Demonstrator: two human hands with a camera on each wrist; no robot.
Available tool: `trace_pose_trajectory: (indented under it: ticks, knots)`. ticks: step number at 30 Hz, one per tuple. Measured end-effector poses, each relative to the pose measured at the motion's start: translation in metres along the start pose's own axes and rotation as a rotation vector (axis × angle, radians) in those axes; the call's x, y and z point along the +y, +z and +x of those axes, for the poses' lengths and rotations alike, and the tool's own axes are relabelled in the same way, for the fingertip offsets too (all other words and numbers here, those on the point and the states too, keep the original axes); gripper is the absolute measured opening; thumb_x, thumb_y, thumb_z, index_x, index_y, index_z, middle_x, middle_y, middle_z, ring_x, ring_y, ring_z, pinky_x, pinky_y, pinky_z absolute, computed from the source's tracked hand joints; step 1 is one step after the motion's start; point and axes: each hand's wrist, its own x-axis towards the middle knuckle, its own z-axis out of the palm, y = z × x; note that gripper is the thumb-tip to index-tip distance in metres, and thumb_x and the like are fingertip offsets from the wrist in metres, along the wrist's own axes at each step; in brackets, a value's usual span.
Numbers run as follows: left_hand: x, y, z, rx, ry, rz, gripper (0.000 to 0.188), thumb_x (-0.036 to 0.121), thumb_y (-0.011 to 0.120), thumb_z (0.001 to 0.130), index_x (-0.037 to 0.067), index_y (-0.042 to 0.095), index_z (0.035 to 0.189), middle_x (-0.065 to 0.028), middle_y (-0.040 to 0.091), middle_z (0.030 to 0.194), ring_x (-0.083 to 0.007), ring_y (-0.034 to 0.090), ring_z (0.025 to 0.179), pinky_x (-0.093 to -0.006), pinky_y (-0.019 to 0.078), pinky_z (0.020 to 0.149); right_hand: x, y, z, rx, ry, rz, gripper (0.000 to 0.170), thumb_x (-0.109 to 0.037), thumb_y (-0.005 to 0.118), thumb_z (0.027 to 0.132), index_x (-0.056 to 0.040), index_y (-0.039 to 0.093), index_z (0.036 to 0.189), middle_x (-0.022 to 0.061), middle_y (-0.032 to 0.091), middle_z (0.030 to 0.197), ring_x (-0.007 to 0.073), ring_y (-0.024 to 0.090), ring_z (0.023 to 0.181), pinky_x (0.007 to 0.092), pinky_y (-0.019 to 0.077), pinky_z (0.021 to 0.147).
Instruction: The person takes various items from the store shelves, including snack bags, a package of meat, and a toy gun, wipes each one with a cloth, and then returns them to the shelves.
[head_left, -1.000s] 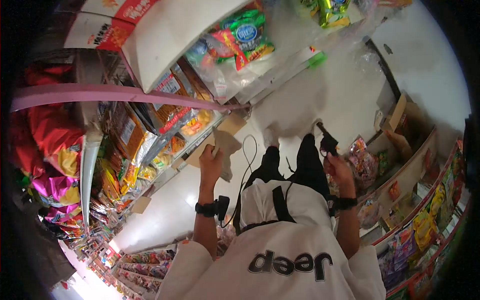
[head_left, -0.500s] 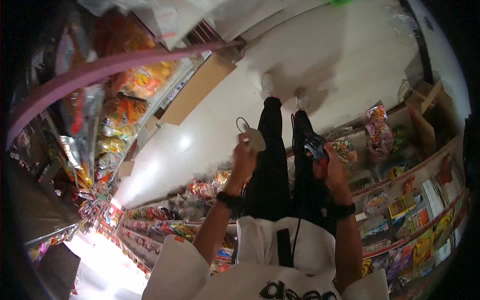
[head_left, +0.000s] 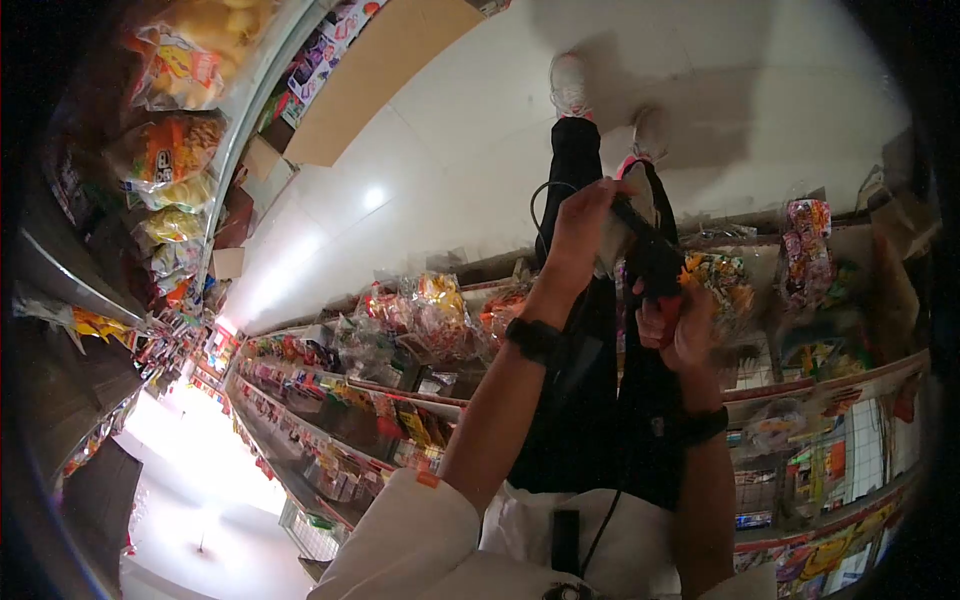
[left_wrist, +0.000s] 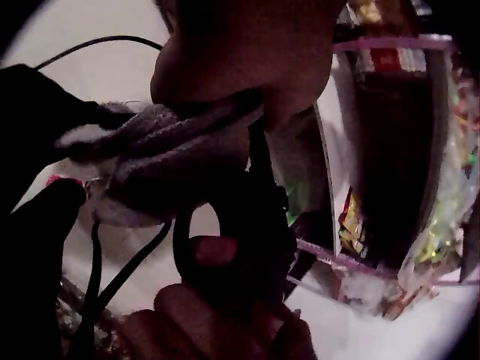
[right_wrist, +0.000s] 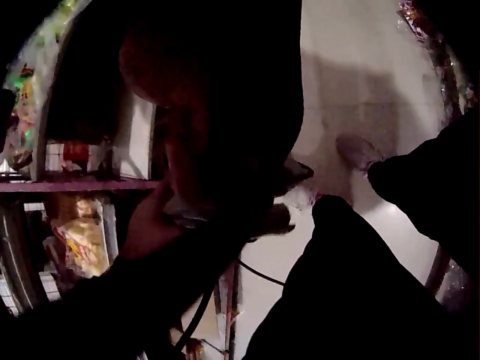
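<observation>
My right hand (head_left: 692, 330) grips a dark toy pistol (head_left: 655, 258) by its red handle, with its barrel pointing away from my body. In the left wrist view a fingertip shows through the trigger guard of the pistol. From the other side my left hand (head_left: 582, 228) holds a grey cloth (left_wrist: 176, 139) against the barrel. The folds of the cloth lie between thumb and fingers and hide part of the barrel. Both hands are close together above my legs; the right wrist view is very dark around them.
Low shelves with bagged goods (head_left: 440, 300) run close beside my legs. Across the pale tiled floor (head_left: 450, 130) stands another shelf with snack bags (head_left: 175, 150) and a cardboard sheet (head_left: 370, 75). A thin black cable (left_wrist: 101, 41) loops near my left hand.
My left hand has moved right with the cloth, from apart to the barrel of the toy pistol. My right hand has stayed on the handle. My head view has turned towards the lower shelves.
</observation>
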Motion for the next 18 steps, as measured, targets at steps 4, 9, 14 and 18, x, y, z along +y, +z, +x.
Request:
trace_pose_trajectory:
  ticks: [4, 9, 14, 18]
  knots:
    - [-0.007, 0.0, 0.0, 0.017, 0.036, 0.055, 0.032, 0.032, 0.049, 0.094, 0.004, 0.063, 0.091, -0.001, 0.057, 0.084, -0.0103, 0.051, 0.078, -0.0265, 0.0432, 0.07, 0.006, 0.0, 0.003, 0.103, 0.033, -0.067, 0.065, -0.061, 0.029, 0.089, -0.0033, 0.056, 0.102, -0.0021, 0.042, 0.055, 0.0102, 0.033, 0.042, 0.0256, 0.0241, 0.037]
    - [-0.03, -0.008, -0.001, 0.045, 0.01, 0.053, 0.029, 0.029, 0.05, 0.094, 0.004, 0.063, 0.088, -0.0004, 0.056, 0.08, -0.0094, 0.05, 0.076, -0.0251, 0.0419, 0.069, 0.015, -0.007, 0.001, 0.221, 0.12, -0.012, 0.061, -0.056, 0.027, 0.091, -0.0037, 0.057, 0.098, -0.0004, 0.048, 0.057, 0.0114, 0.037, 0.042, 0.0258, 0.0262, 0.037]
    - [-0.053, 0.002, 0.011, 0.108, 0.012, 0.128, 0.033, 0.022, 0.047, 0.094, -0.003, 0.059, 0.077, -0.0055, 0.057, 0.072, -0.0123, 0.051, 0.068, -0.031, 0.0408, 0.066, 0.006, -0.009, -0.005, 0.387, 0.146, -0.166, 0.058, -0.054, 0.027, 0.093, -0.0051, 0.058, 0.096, 0.0013, 0.053, 0.06, 0.0114, 0.038, 0.041, 0.0264, 0.0272, 0.036]
    - [-0.069, 0.011, 0.023, 0.069, 0.096, 0.241, 0.033, 0.024, 0.047, 0.094, -0.002, 0.061, 0.078, -0.0082, 0.057, 0.068, -0.0114, 0.05, 0.066, -0.0319, 0.0409, 0.063, 0.003, -0.017, -0.014, 0.357, 0.017, -0.265, 0.056, -0.052, 0.026, 0.093, -0.0057, 0.058, 0.096, 0.0019, 0.055, 0.061, 0.0114, 0.038, 0.04, 0.0265, 0.0273, 0.036]
